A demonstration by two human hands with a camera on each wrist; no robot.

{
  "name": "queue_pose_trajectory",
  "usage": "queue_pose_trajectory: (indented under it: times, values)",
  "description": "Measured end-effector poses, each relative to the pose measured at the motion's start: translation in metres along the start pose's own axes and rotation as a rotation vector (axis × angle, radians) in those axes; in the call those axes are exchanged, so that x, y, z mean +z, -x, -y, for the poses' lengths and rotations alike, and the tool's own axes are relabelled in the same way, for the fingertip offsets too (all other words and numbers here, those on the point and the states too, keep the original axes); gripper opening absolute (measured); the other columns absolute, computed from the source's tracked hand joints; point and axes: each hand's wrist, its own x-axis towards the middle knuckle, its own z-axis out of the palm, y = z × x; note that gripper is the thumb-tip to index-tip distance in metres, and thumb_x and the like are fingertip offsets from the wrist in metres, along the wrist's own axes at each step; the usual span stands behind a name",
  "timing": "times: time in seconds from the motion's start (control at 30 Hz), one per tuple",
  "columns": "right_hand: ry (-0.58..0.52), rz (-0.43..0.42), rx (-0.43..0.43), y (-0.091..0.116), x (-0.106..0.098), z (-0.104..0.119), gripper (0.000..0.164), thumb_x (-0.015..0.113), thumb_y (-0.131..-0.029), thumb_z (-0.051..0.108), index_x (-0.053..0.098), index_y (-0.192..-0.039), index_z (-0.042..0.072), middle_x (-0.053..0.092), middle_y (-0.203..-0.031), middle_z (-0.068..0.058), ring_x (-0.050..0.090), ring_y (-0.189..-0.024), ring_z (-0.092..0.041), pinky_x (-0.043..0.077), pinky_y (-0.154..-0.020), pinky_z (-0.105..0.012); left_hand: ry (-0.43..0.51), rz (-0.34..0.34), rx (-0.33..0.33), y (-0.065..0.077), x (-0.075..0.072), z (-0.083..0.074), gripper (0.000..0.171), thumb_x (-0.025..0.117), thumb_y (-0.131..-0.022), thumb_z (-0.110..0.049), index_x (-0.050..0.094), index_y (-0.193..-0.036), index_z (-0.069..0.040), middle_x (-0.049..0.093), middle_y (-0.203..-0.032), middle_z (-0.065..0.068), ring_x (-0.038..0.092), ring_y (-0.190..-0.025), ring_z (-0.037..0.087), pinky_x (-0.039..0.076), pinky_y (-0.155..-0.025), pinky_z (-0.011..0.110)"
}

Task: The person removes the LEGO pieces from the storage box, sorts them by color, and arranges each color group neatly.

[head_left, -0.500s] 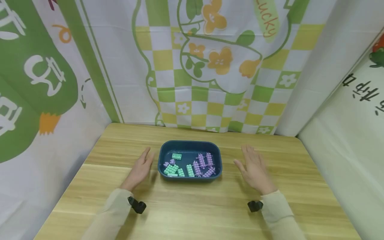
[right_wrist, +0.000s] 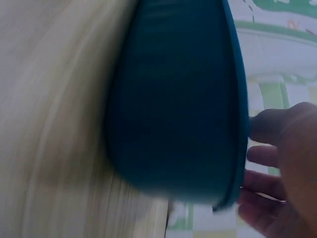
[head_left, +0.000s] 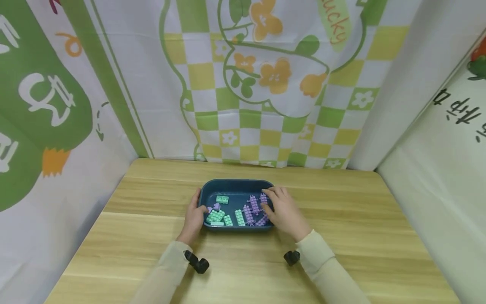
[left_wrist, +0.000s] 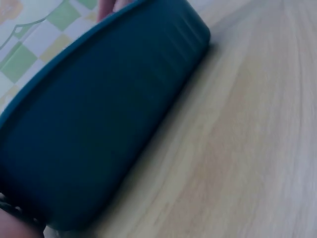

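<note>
A dark blue bin (head_left: 239, 228) sits on the wooden table, holding mint-green bricks (head_left: 239, 217) toward the left and middle and purple bricks (head_left: 253, 204) at the right. My left hand (head_left: 193, 219) grips the bin's left end, thumb over the rim and the other fingers along the outside. At the opposite end, my right hand (head_left: 284, 213) reaches over the rim with bent, spread fingers above the purple bricks, and no brick shows between them. In the right wrist view, its fingers (right_wrist: 265, 156) appear beside the rim. The bin's outer wall (left_wrist: 99, 109) fills much of the left wrist view.
The wooden table top (head_left: 243, 270) stretches in front of the bin and to both sides. Behind it hangs a checked, flower-print cloth (head_left: 273, 139), and printed white cloth walls the left and right. Black wrist cameras (head_left: 196, 262) are strapped over both sleeves.
Both hands have moved inward from beside the bin. The left now holds its left end, and the right has come over the right rim. The bin has hardly shifted.
</note>
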Motion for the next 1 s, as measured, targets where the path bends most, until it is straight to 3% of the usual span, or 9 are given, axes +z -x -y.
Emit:
queue_pose_trajectory:
  times: [0.1,0.2,0.37,0.53,0.77,1.0]
  values:
    - [0.032,0.055,-0.009,-0.009,0.006,0.004,0.045,0.067,-0.091,0.023,0.058,-0.13,0.001,0.059,-0.118,-0.011,0.051,-0.11,-0.027,0.047,-0.097,-0.041,0.067,-0.005,-0.004,-0.002,0.004,-0.001,0.087,0.042,-0.069,0.012,0.027,-0.153,-0.005,0.024,-0.159,0.012,0.016,-0.145,0.029,0.021,-0.115,0.045]
    - [0.067,0.085,0.01,-0.016,0.012,0.005,0.044,0.069,-0.09,0.021,0.06,-0.126,-0.001,0.06,-0.114,-0.012,0.052,-0.105,-0.027,0.048,-0.093,-0.039,0.102,0.002,-0.018,-0.005,0.007,-0.003,0.087,0.039,-0.07,0.015,0.028,-0.153,-0.008,0.024,-0.159,0.01,0.016,-0.145,0.027,0.022,-0.115,0.043]
    - [0.139,0.1,0.06,-0.026,0.02,0.009,0.043,0.069,-0.089,0.02,0.061,-0.125,-0.003,0.058,-0.115,-0.017,0.051,-0.105,-0.031,0.048,-0.092,-0.041,0.084,-0.015,-0.04,-0.006,0.008,-0.005,0.082,0.036,-0.076,0.017,0.027,-0.153,-0.008,0.025,-0.158,0.008,0.017,-0.145,0.024,0.017,-0.118,0.04]
    - [0.229,0.127,0.048,-0.028,0.028,0.013,0.043,0.068,-0.089,0.025,0.063,-0.122,-0.003,0.058,-0.116,-0.018,0.052,-0.105,-0.033,0.049,-0.09,-0.045,0.073,-0.029,-0.048,-0.003,0.006,-0.003,0.08,0.035,-0.077,0.018,0.029,-0.153,-0.008,0.027,-0.158,0.008,0.018,-0.145,0.024,0.016,-0.118,0.039]
    - [0.241,0.166,0.059,-0.02,0.032,0.013,0.043,0.07,-0.088,0.029,0.066,-0.118,-0.002,0.059,-0.114,-0.016,0.05,-0.103,-0.032,0.047,-0.089,-0.045,0.079,-0.056,-0.046,0.008,0.008,-0.002,0.081,0.036,-0.075,0.02,0.031,-0.152,-0.006,0.029,-0.156,0.009,0.02,-0.144,0.024,0.017,-0.118,0.039]
    - [0.266,0.14,0.032,-0.022,0.032,0.012,0.04,0.071,-0.086,0.038,0.071,-0.097,0.0,0.055,-0.092,-0.012,0.046,-0.084,-0.028,0.044,-0.068,-0.038,0.097,-0.082,-0.043,0.011,0.013,-0.006,0.08,0.036,-0.074,0.02,0.033,-0.15,-0.004,0.032,-0.155,0.009,0.023,-0.143,0.023,0.019,-0.117,0.037]
